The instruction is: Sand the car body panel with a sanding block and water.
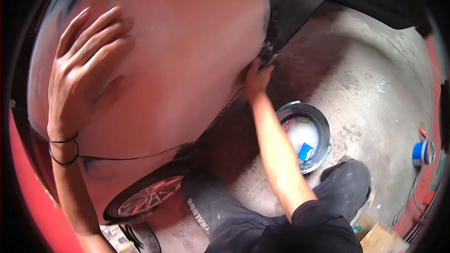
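My left hand (86, 63) is open, its fingers apart, over a dull pinkish-red car body panel (187, 61); it seems to rest flat on the surface. Two thin black bands circle that wrist. My right hand (258, 82) is at the panel's right-hand edge with its fingers curled. What those fingers hold, if anything, is hidden or too small to make out. The panel looks hazy with pale, whitish patches. Below and right of my right hand, a dark bucket (323, 126) on the floor holds cloudy whitish liquid with a blue-and-white piece (305, 151) in it.
A car wheel (150, 197) is at the lower left, near my dark-trousered leg (211, 197). Worn grey concrete floor (361, 107) spreads to the right. A blue-and-white can (423, 153) stands by a red frame at the far right. Cardboard (382, 241) lies at the lower right.
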Demonstrator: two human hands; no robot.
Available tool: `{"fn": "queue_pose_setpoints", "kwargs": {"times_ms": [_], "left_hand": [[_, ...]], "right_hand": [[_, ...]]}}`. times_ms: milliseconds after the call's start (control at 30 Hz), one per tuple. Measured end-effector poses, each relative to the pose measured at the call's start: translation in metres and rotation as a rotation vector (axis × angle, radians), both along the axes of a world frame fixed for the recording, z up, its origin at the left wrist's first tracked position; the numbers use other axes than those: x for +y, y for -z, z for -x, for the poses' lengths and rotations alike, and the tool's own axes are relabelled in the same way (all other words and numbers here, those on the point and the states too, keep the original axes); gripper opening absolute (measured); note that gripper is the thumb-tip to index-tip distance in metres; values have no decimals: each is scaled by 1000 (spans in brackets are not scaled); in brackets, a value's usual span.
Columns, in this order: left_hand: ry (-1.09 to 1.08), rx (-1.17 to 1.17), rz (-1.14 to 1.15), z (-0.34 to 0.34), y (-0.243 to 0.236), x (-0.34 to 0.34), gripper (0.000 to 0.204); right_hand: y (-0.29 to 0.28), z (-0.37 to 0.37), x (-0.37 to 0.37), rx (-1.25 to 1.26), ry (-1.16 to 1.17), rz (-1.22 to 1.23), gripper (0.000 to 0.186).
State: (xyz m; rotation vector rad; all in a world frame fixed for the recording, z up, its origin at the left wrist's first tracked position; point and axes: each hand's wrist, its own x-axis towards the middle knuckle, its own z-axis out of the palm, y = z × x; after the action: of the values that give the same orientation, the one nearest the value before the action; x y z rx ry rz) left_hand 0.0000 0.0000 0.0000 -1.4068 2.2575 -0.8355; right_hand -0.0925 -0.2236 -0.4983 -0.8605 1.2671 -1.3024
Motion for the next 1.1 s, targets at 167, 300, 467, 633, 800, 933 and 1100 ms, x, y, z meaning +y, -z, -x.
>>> {"fn": "queue_pose_setpoints", "kwargs": {"times_ms": [167,300,467,633,800,933,1100], "left_hand": [[-114,2,67,22,7,-34,55],[-315,160,96,54,14,-50,59],[-688,608,624,162,137,-45,42],[-1261,1568,805,254,298,-9,62],[-978,2583,1090,330,297,-41,32],[-824,2746,1080,326,318,-32,34],[-879,2715,1615,281,351,-28,37]], "right_hand": [[-1,49,-101,-163,-69,-83,55],[-20,114,-58,-602,-260,-223,28],[-41,169,-13,-663,-860,-692,20],[-119,218,51,-453,-1531,-425,31],[-148,263,71,-254,-1743,-115,45],[-122,256,51,-31,-1919,28,49],[-115,221,13,487,-2255,41,70]]}}
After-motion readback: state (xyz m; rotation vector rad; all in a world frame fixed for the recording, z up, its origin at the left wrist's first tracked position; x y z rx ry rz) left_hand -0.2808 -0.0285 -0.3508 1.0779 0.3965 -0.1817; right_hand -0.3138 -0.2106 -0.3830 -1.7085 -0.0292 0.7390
